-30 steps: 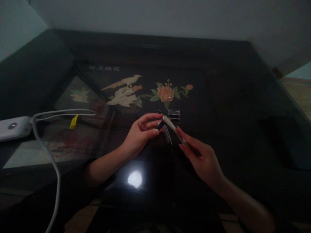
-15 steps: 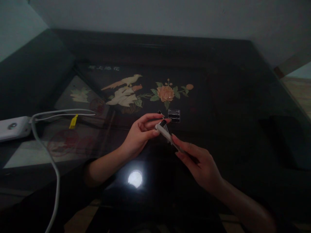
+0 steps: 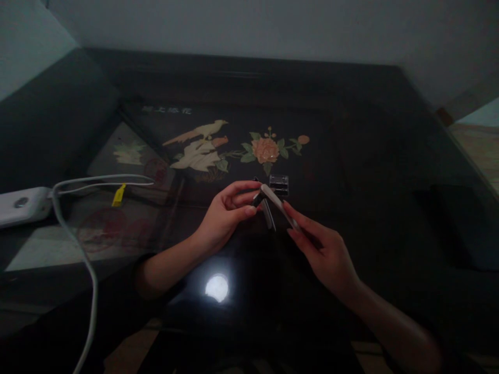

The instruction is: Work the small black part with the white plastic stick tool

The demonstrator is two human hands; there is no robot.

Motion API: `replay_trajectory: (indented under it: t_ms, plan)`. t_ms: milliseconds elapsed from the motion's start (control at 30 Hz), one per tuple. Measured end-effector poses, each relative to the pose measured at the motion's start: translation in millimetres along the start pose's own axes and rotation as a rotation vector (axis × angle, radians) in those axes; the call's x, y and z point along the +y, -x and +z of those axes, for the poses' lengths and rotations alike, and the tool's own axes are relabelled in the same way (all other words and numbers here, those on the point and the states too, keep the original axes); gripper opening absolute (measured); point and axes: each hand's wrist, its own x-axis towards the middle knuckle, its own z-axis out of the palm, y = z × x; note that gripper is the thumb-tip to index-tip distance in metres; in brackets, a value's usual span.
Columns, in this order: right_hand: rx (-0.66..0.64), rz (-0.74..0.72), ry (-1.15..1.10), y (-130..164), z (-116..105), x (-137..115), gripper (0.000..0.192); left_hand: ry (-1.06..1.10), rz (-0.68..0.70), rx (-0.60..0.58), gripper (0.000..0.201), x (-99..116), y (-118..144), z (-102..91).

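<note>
Above the dark glossy table, my right hand (image 3: 325,254) grips a slim whitish bar (image 3: 275,198) between thumb and fingers, its far end tilted up to the left. My left hand (image 3: 222,218) is closed at that end, thumb and fingers pinching a small dark piece (image 3: 258,198). A thin grey blade-like strip (image 3: 268,215) hangs beneath the bar; how it joins the other parts is unclear. Just beyond the hands lies a small black case with clear edges and compartments (image 3: 279,185). A tiny dark item (image 3: 255,179) shows behind my left fingertips, mostly hidden.
A white power strip (image 3: 23,206) stands at the left, its white cable (image 3: 83,254) running toward me, with a yellow tag (image 3: 119,195) near it. A dark flat object (image 3: 463,226) lies at the right. The tabletop (image 3: 370,156) carries a bird-and-flower picture.
The whitish bar has shifted slightly up and right with my right hand, its end now apart from my left thumb. The dark piece stays at my left fingers, and the grey strip shows more.
</note>
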Motion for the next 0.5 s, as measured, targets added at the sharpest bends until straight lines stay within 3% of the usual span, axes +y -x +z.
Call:
replay_trajectory:
  t_ms: [500]
  plan:
    - [-0.104,-0.067,-0.026,6.2,1.6,-7.5,0.053,-0.076,0.05,-0.018,0.043,-0.9,0.5,-3.8]
